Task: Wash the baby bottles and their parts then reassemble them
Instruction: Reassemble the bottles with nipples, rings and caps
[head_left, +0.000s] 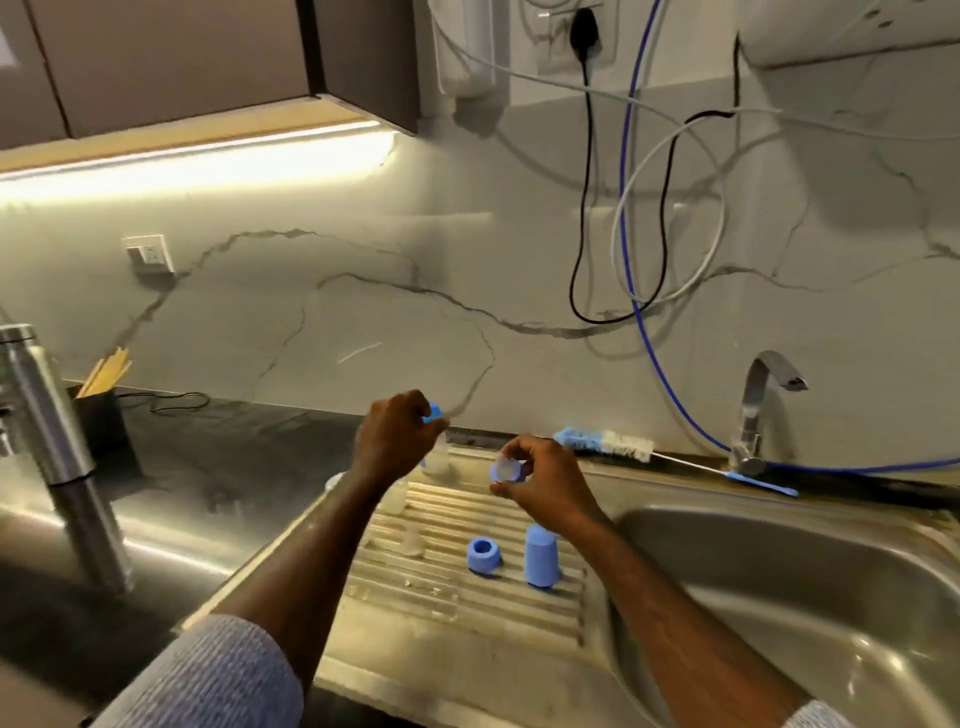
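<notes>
Grey knitted sleeves (208, 675) nearest. On ribbed steel drainboard (441, 587), blue screw ring (485, 556) and blue cap (542, 555), likely draining. Right hand (545, 480) pinching blue ring with clear teat (506, 471); left hand (397, 441) gripping blue piece (434, 411), apparently for reassembly.

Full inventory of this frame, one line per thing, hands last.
Blue plastic collar ring: 1, blue, on drainboard.
Tall blue plastic cap: 1, blue, upside down right of the ring.
Clear bottle parts: a few, translucent, drainboard's left side; count unclear.
Blue-white bottle brush: 1, at the wall behind the drainboard.
Steel sink: 1, right.
Steel tap: 1, behind sink.
Steel flask: 1, left counter.
Black holder of wooden sticks: 1, beside flask.
Cables: several, black, white, blue, on wall.
Left hand: grips a blue piece.
Right hand: pinches a blue-rimmed clear part.
</notes>
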